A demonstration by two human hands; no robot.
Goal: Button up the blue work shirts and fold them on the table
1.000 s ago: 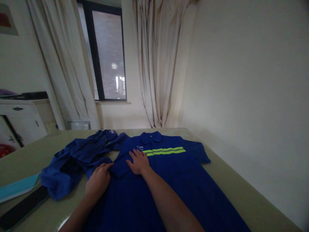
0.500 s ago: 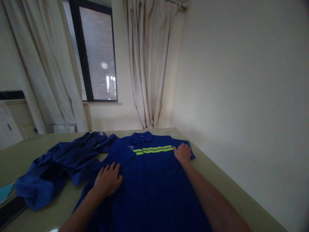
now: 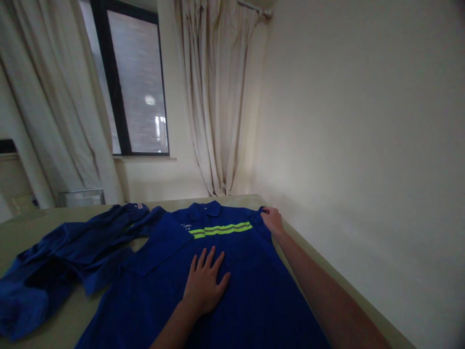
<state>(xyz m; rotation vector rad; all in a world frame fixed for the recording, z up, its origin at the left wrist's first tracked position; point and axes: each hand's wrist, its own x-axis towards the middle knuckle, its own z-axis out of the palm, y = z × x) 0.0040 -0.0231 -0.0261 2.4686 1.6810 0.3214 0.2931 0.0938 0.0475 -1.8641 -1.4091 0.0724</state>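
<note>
A blue short-sleeved work shirt [image 3: 250, 278] with a collar and a yellow-green reflective stripe is spread face up across the table. On the front of it, below the stripe, my left hand [image 3: 207, 280] lies flat with fingers spread. My right hand [image 3: 272, 220] is at the shirt's right-side sleeve, its fingers closed on the cloth near the edge. The left-side sleeve is folded inward over the chest, covering one end of the stripe. The shirt's lower part runs out of view at the bottom.
A crumpled blue garment [image 3: 78, 247] lies on the left of the pale green table [image 3: 240, 199]. A bare wall [image 3: 363, 160] runs close along the right edge. Behind the table are curtains [image 3: 214, 97] and a dark-framed window [image 3: 138, 82].
My left hand has moved right, from the folded sleeve to the middle of the shirt. My right hand has closed on the right-side sleeve, which is now drawn inward. The view has shifted slightly right.
</note>
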